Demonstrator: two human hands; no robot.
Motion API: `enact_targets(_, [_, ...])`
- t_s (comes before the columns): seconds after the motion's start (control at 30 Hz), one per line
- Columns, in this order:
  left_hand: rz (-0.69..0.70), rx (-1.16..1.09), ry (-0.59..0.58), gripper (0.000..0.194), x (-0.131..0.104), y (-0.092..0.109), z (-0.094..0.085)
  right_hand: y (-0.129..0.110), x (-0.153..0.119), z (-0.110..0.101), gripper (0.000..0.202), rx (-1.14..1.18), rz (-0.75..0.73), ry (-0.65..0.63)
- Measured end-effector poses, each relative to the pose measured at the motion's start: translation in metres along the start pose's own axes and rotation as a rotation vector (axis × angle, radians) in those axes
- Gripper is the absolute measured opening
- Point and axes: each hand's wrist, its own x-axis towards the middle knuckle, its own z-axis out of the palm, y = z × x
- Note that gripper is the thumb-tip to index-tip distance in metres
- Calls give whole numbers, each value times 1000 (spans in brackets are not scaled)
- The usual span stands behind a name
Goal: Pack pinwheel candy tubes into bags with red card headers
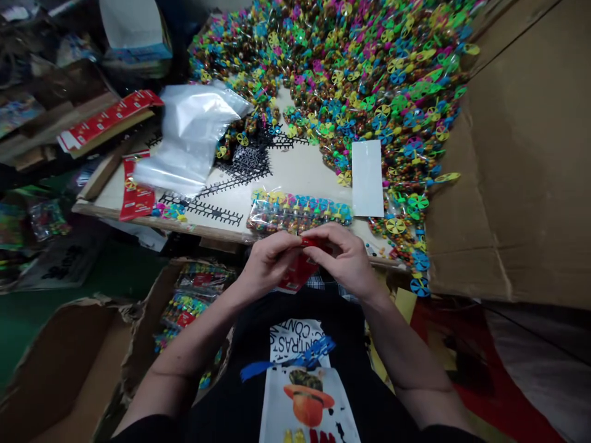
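Just past the table's near edge, both hands hold a red printed card (299,271) between thumbs and fingertips. My left hand (272,261) pinches it from the left and my right hand (345,257) from the right. The card's upper part is partly hidden behind my fingers. Right beyond my hands lies a clear plastic pack (300,212) with a row of small colourful fan-topped toys filled with beads. A white rectangular card (368,178) rests to the right of that pack.
A large heap of fan-topped toys (351,67) covers the table's back and right. Clear plastic bags (189,132), red cards (138,187) and black toothed strips (203,206) lie left. Cardboard (521,154) stands right; an open box (184,307) of packs sits below left.
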Motion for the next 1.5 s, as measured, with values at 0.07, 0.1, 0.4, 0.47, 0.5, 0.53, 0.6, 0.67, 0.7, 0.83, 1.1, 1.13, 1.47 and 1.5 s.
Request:
enact_targets(0.07, [63,37,-21,11,-1,0,-1,-2,0,0,9,23,12,-28])
enact_targets(0.1, [89,60,-39,12,-2,0,-3,-3,0,0,8,39,24,-44])
enact_targets(0.4, [229,202,-141,16,-2,7,-14,-17,3,-9,10,-14,53,-163])
enact_targets(0.47, [238,212,-139,15,-2,7,-13,-18,2,-8,11,-34,39,-146])
enact_targets(0.5, [238,212,-139,15,-2,7,-13,-19,2,-8,11,-46,29,-134])
enact_targets(0.53, [238,210,-139,15,-2,6,-13,-19,2,-7,11,-59,21,-123])
enact_targets(0.6, [237,203,-140,16,-2,6,-12,-18,0,-6,10,-89,10,-106])
enact_targets(0.67, [238,200,-142,17,-1,5,-11,-17,-1,-5,10,-120,4,-95])
enact_targets(0.7, [239,202,-143,18,-1,5,-11,-16,-2,-5,10,-135,1,-90])
enact_targets(0.83, [247,224,-140,18,-1,5,-10,-16,-4,-3,12,-163,-14,-57])
enact_targets(1.1, [267,251,-146,14,-3,4,-10,-21,-6,-4,10,-205,-1,-60])
enact_targets(1.13, [268,260,-146,14,-3,4,-10,-21,-5,-4,10,-209,3,-65])
enact_targets(1.47, [229,259,-196,15,-4,6,-11,-17,-2,-6,16,-241,15,-128])
enact_targets(1.5, [211,263,-209,16,-4,6,-11,-17,-2,-6,17,-242,18,-130])
